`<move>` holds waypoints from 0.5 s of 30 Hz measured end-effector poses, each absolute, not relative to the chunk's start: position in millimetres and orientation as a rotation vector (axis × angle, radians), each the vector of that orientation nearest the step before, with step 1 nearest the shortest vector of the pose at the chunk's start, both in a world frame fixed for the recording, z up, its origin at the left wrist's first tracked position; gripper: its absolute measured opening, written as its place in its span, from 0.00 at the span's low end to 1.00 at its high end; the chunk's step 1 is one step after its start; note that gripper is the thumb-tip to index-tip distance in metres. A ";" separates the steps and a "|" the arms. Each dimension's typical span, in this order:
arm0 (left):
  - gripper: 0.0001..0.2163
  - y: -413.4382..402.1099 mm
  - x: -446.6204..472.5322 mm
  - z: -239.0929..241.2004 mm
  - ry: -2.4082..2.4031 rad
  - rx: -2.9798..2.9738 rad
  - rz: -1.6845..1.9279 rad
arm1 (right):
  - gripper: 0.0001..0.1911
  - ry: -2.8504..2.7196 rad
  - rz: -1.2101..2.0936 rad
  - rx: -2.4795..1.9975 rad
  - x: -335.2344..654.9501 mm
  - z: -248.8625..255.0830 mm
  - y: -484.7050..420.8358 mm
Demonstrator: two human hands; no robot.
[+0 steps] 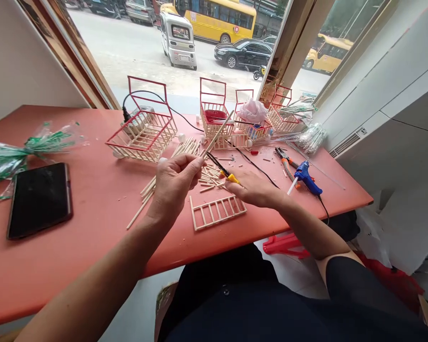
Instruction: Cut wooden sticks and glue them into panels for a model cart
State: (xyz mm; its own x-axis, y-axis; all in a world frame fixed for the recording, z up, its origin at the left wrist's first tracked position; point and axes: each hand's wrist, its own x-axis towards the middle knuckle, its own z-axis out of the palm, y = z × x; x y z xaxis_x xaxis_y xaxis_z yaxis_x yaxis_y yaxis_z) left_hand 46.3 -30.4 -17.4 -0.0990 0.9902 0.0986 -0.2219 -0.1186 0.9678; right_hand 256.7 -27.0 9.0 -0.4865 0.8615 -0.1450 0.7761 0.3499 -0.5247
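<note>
My left hand (176, 183) is closed, thumb against fingers, around a slim wooden stick (219, 133) that slants up and away. My right hand (255, 189) grips a yellow-handled tool (231, 178) with slim dark blades, which I cannot name for certain. The blade tips lie close beside the stick; whether they touch it is unclear. Below the hands, a small ladder-like wooden frame (219, 213) rests flat on the table. Behind them are short cut stick pieces (210, 176) and a bundle of longer sticks (185, 148).
Red-trimmed stick baskets (142, 135) stand along the back of the red table (103, 213). A blue glue gun (307, 178) and orange-handled pliers (286, 164) lie at right. At left are a black tablet (40, 199) and green-white plastic packaging (39, 142). Black cable (258, 167) crosses the tabletop.
</note>
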 end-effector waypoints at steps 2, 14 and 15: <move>0.09 -29.2 46.1 -17.0 1.050 1.060 1.414 | 0.14 -2.450 0.828 -1.486 256.5 6.8 -23.7; 0.09 -27.9 45.0 -24.4 1.166 1.235 1.376 | 0.13 -2.439 0.808 -1.344 253.2 -8.3 -15.0; 0.08 -27.6 45.0 -24.2 1.171 1.234 1.373 | 0.12 -2.434 0.804 -1.340 253.0 -9.3 -14.8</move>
State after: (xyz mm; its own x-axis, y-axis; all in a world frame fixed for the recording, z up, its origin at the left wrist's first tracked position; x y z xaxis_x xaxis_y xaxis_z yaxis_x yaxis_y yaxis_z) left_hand 45.0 -27.6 -24.2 -0.0750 0.9897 0.1216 -0.0359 -0.1245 0.9916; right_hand 253.0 -14.8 -9.3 -0.5469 0.8359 -0.0462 0.6989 0.4255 -0.5749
